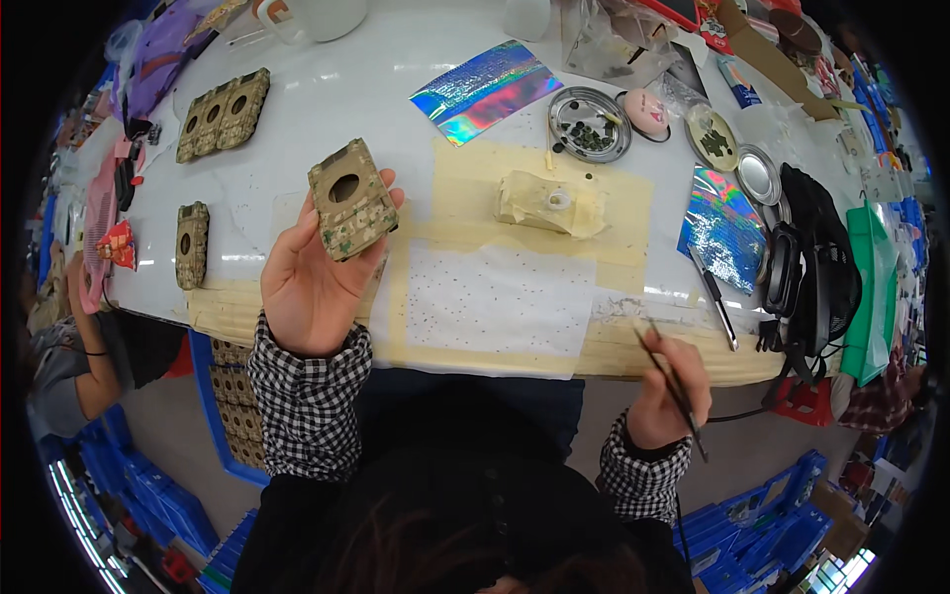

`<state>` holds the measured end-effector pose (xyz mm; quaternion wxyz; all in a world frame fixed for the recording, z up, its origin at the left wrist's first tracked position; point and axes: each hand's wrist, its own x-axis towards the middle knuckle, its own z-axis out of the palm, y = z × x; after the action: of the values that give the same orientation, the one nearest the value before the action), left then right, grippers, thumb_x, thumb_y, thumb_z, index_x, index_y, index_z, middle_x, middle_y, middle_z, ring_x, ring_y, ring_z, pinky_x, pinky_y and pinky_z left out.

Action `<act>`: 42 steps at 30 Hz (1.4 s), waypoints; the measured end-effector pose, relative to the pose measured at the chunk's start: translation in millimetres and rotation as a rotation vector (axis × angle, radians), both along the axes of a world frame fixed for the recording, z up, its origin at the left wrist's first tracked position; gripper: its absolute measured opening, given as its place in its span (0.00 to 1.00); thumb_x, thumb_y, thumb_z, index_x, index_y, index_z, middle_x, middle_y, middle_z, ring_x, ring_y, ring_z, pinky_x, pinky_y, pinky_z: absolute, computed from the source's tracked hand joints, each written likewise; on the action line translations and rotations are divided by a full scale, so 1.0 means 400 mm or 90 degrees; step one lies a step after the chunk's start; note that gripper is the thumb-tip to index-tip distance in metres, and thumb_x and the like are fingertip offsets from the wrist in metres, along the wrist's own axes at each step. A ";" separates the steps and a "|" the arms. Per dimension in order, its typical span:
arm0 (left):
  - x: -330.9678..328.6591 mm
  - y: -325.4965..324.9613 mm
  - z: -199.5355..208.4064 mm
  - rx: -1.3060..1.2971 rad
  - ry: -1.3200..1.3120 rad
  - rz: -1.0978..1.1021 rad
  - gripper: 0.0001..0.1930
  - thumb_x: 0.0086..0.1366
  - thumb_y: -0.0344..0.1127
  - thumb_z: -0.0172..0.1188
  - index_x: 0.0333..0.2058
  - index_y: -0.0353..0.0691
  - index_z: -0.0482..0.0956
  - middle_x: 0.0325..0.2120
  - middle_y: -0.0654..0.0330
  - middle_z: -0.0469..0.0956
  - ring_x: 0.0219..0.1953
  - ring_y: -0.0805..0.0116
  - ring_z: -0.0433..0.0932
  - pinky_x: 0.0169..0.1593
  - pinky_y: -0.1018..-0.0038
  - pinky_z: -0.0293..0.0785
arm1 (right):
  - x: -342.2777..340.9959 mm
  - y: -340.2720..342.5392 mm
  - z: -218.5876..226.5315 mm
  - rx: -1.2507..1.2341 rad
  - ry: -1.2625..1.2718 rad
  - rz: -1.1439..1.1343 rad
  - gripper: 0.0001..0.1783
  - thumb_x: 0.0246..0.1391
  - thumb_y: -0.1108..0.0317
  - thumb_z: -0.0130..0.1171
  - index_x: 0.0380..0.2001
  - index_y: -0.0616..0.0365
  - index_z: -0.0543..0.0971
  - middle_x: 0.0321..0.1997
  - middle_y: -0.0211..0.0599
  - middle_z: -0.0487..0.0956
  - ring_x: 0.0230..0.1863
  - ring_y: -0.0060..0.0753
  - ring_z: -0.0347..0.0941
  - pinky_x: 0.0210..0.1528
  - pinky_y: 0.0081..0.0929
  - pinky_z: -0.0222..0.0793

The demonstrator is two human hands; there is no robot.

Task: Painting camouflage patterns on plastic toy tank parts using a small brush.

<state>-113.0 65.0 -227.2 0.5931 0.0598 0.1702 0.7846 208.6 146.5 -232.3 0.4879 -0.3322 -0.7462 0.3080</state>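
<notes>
My left hand (315, 282) is raised over the table's near edge, its fingers wrapped round a camouflage model tank hull (346, 220). The hull is tilted, with the round dark opening in its top facing up. Lower right, my right hand (670, 391) pinches slim dark tweezers (681, 392), tip pointing up and left, apart from anything on the table. Between the hands lies a white sheet (500, 297) dotted with tiny dark specks. Behind it, a block wrapped in masking tape (539, 203) carries a small whitish round piece.
More camouflage hulls (224, 115) stand at the left, and a single hull (192, 246) sits nearer. Small dark parts fill a round metal tin (591, 124). Shiny holographic pouches (485, 91), a black bag (821, 267) and a knife-like tool (719, 305) lie about. A blue crate (203, 381) holds several hulls below.
</notes>
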 end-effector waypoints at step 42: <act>-0.004 0.008 0.002 0.020 -0.004 -0.007 0.29 0.69 0.33 0.39 0.65 0.31 0.45 0.63 0.32 0.50 0.65 0.39 0.55 0.61 0.57 0.70 | -0.034 -0.001 -0.015 0.211 -0.246 0.227 0.13 0.45 0.60 0.69 0.35 0.49 0.84 0.35 0.24 0.82 0.39 0.29 0.75 0.46 0.33 0.73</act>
<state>-114.7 68.3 -226.5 0.5973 0.0675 0.1552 0.7840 195.0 146.1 -238.2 0.3227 -0.1642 -0.9117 0.1941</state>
